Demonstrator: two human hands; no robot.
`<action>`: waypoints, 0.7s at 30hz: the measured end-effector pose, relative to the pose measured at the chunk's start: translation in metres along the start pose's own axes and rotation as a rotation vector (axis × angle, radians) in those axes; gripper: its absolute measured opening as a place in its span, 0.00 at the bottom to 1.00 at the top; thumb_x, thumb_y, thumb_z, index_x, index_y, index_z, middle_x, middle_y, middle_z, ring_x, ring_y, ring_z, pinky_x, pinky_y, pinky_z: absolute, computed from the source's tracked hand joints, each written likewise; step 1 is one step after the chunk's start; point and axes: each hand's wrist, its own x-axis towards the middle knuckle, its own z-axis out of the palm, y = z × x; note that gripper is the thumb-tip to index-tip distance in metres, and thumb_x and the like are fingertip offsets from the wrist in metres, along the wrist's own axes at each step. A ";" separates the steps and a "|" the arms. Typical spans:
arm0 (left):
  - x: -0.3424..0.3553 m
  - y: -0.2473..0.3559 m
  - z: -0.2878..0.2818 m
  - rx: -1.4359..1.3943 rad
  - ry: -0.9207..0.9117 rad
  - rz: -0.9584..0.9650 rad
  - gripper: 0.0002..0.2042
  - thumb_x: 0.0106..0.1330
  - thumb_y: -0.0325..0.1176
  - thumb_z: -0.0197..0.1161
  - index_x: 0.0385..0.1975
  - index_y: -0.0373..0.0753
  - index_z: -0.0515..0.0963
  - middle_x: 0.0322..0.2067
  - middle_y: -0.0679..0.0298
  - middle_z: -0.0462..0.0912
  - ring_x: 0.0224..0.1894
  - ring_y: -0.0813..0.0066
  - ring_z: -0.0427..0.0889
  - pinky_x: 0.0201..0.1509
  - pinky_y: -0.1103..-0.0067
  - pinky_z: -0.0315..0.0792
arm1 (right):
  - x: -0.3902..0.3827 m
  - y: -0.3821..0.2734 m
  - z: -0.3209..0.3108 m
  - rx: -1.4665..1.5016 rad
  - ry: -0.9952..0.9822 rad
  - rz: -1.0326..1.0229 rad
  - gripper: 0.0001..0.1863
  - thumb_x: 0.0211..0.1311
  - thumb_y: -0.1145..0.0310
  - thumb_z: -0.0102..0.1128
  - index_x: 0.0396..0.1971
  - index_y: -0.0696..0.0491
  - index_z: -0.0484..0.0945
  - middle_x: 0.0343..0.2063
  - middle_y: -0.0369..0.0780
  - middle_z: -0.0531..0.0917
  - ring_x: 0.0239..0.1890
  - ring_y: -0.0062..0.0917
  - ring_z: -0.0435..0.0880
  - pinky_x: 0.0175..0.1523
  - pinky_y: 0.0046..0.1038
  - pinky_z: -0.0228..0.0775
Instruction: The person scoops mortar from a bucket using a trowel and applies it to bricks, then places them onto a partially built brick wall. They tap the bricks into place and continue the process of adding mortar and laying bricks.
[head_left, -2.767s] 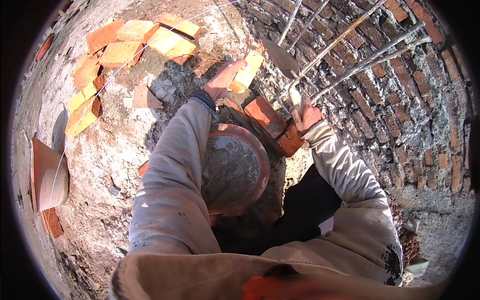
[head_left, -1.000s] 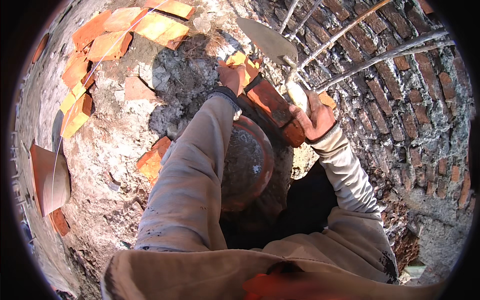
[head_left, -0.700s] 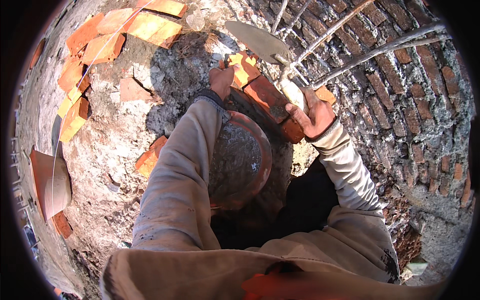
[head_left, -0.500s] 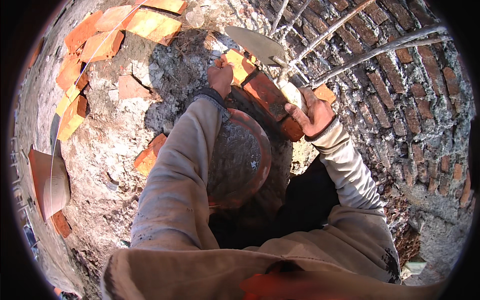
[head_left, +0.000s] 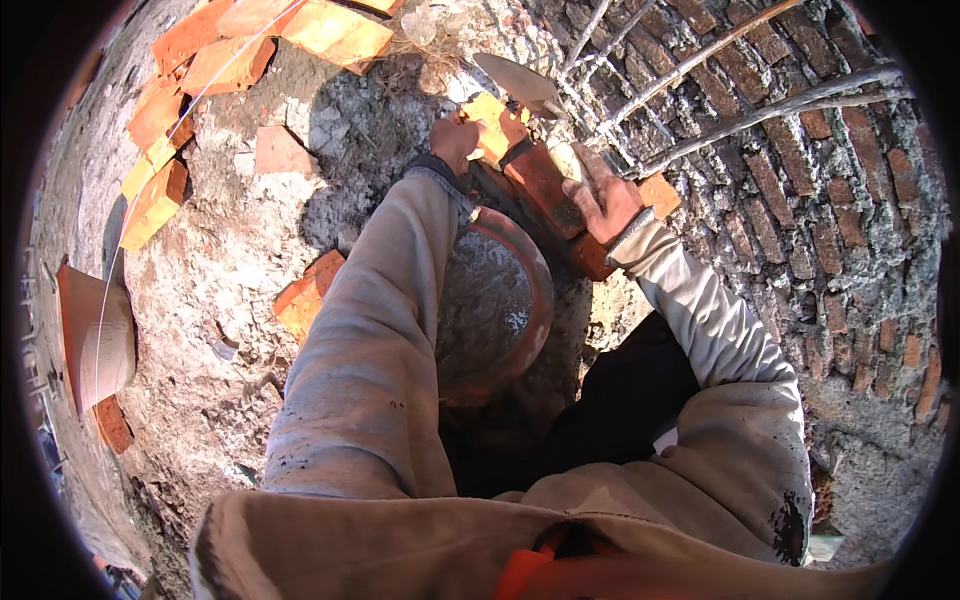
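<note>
My left hand (head_left: pixel 456 144) is closed at the far end of a short row of bricks, its fingers around the edge of a sunlit orange brick piece (head_left: pixel 487 124). A darker red brick (head_left: pixel 545 188) lies beside that piece, closer to my right hand. My right hand (head_left: pixel 610 203) holds a trowel by its pale handle (head_left: pixel 565 160), the thumb lying along the near side. The trowel's grey metal blade (head_left: pixel 518 84) points away to the upper left, above the bricks. Below my left wrist stands a round tub (head_left: pixel 500 310) with a reddish rim and grey, wet-looking contents.
Rusty metal bars (head_left: pixel 760 118) slant over a rough brick wall (head_left: pixel 800 220) on the right. Loose orange bricks (head_left: pixel 228 65) lie at the upper left, crossed by a taut white string (head_left: pixel 150 175). A tapered clay-coloured vessel (head_left: pixel 98 335) sits at the far left.
My right hand has moved left and closer to the bricks, with the trowel blade now tilted and looking narrower. My left hand stays by the brick piece. The whole view has shifted slightly.
</note>
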 end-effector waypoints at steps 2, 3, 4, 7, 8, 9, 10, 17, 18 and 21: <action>0.002 0.000 0.000 0.005 -0.056 -0.006 0.12 0.58 0.25 0.67 0.40 0.29 0.78 0.36 0.60 0.82 0.34 0.72 0.79 0.34 0.72 0.75 | 0.005 0.010 0.004 -0.052 -0.135 0.067 0.28 0.62 0.63 0.55 0.62 0.55 0.65 0.42 0.55 0.82 0.46 0.54 0.80 0.54 0.44 0.70; -0.001 0.003 0.004 0.020 -0.084 -0.008 0.12 0.59 0.25 0.66 0.42 0.29 0.77 0.38 0.57 0.82 0.37 0.68 0.82 0.36 0.71 0.78 | 0.008 0.020 0.006 -0.100 -0.142 -0.007 0.30 0.62 0.64 0.55 0.64 0.55 0.64 0.41 0.54 0.82 0.45 0.52 0.81 0.53 0.44 0.71; -0.005 0.006 0.009 0.035 -0.113 -0.009 0.13 0.61 0.24 0.65 0.44 0.28 0.75 0.41 0.55 0.82 0.39 0.64 0.84 0.38 0.69 0.82 | 0.004 0.029 0.001 -0.068 -0.112 -0.024 0.30 0.62 0.64 0.55 0.64 0.55 0.63 0.40 0.55 0.83 0.45 0.52 0.81 0.53 0.44 0.71; 0.007 0.001 -0.011 0.008 -0.101 -0.027 0.12 0.58 0.25 0.68 0.41 0.31 0.78 0.35 0.62 0.82 0.34 0.72 0.81 0.33 0.74 0.75 | 0.005 0.011 0.009 0.002 0.044 -0.073 0.32 0.62 0.63 0.54 0.65 0.57 0.61 0.37 0.57 0.83 0.42 0.54 0.82 0.53 0.44 0.72; -0.008 0.010 0.008 -0.073 -0.182 -0.061 0.13 0.58 0.26 0.68 0.42 0.33 0.78 0.37 0.61 0.82 0.35 0.71 0.82 0.36 0.74 0.77 | 0.007 0.033 0.005 -0.088 -0.125 -0.027 0.32 0.63 0.63 0.53 0.65 0.59 0.60 0.37 0.57 0.83 0.42 0.54 0.82 0.53 0.43 0.71; -0.010 0.008 0.004 -0.051 -0.167 -0.062 0.13 0.58 0.26 0.68 0.43 0.33 0.78 0.37 0.61 0.82 0.35 0.71 0.82 0.36 0.74 0.77 | 0.020 0.028 0.003 -0.148 -0.300 -0.012 0.32 0.63 0.64 0.52 0.66 0.61 0.59 0.37 0.57 0.82 0.43 0.54 0.82 0.53 0.43 0.71; -0.013 0.007 0.000 -0.030 -0.151 -0.062 0.13 0.58 0.25 0.67 0.43 0.34 0.78 0.37 0.61 0.82 0.35 0.71 0.82 0.37 0.74 0.77 | 0.016 0.022 0.000 -0.213 -0.240 -0.001 0.32 0.63 0.63 0.52 0.66 0.58 0.59 0.36 0.57 0.82 0.43 0.54 0.81 0.51 0.45 0.72; -0.022 0.034 -0.004 0.564 0.107 0.200 0.13 0.59 0.33 0.68 0.36 0.28 0.79 0.35 0.53 0.83 0.36 0.64 0.84 0.37 0.71 0.78 | 0.012 0.010 -0.002 -0.156 -0.194 0.077 0.31 0.63 0.61 0.56 0.66 0.50 0.63 0.41 0.57 0.82 0.45 0.53 0.81 0.52 0.38 0.73; -0.027 0.044 -0.008 0.835 0.210 0.295 0.13 0.59 0.34 0.69 0.33 0.28 0.78 0.33 0.52 0.83 0.35 0.65 0.84 0.36 0.71 0.78 | 0.006 0.018 0.007 -0.142 -0.046 -0.035 0.31 0.62 0.59 0.54 0.65 0.50 0.63 0.35 0.57 0.83 0.42 0.54 0.81 0.53 0.44 0.71; 0.003 0.056 -0.019 0.547 0.118 0.202 0.14 0.62 0.38 0.65 0.26 0.30 0.79 0.32 0.48 0.83 0.32 0.66 0.85 0.36 0.73 0.78 | 0.009 0.034 0.004 0.008 -0.048 0.034 0.29 0.63 0.58 0.55 0.64 0.51 0.67 0.34 0.56 0.83 0.41 0.54 0.82 0.52 0.43 0.72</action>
